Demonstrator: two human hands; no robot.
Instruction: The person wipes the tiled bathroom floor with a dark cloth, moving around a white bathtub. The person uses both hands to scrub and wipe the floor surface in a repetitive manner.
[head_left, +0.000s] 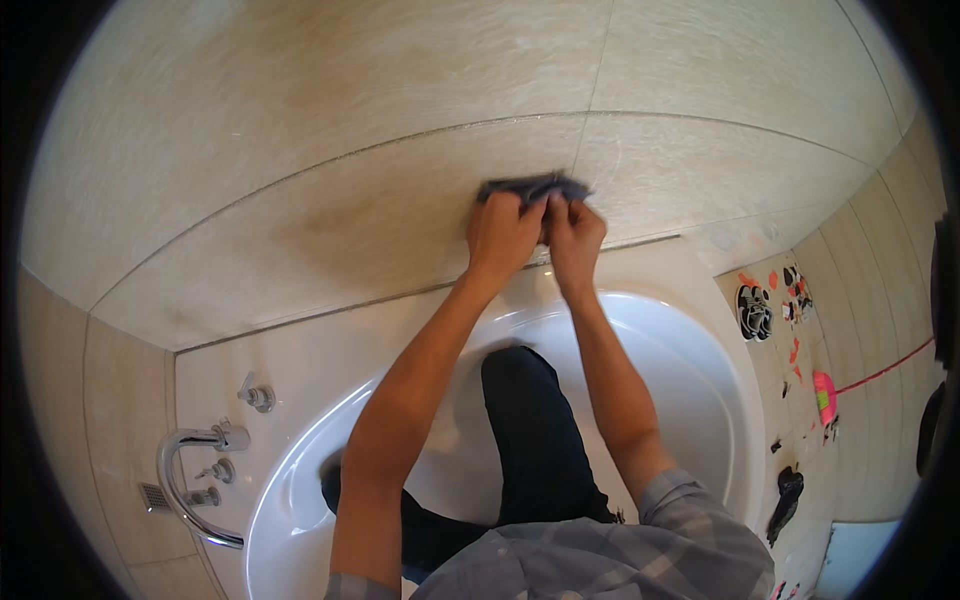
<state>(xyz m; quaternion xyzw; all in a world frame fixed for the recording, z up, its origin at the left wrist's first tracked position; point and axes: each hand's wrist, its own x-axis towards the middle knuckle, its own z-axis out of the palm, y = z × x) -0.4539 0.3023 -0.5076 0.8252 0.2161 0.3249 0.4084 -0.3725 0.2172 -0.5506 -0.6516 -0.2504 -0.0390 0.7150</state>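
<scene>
A dark grey cloth (532, 187), bunched and slightly blurred, is held between my two hands in front of the beige wall tiles (405, 187). My left hand (502, 229) grips its left part with the fingers curled. On the right part, my right hand (576, 232) pinches the cloth, the fingertips close to those of the left. Both hands are just above the dark joint where the tiled wall meets the bathtub's rim (645, 262). Whether the cloth touches the tiles cannot be told for sure.
My legs are inside the white bathtub (675, 375). A chrome faucet (176, 457) and a chrome handle (259, 396) stand at left. On the floor at right are sneakers (754, 313), scattered scraps (795, 349), a pink dustpan or broom head (825, 397) and a black item (785, 499).
</scene>
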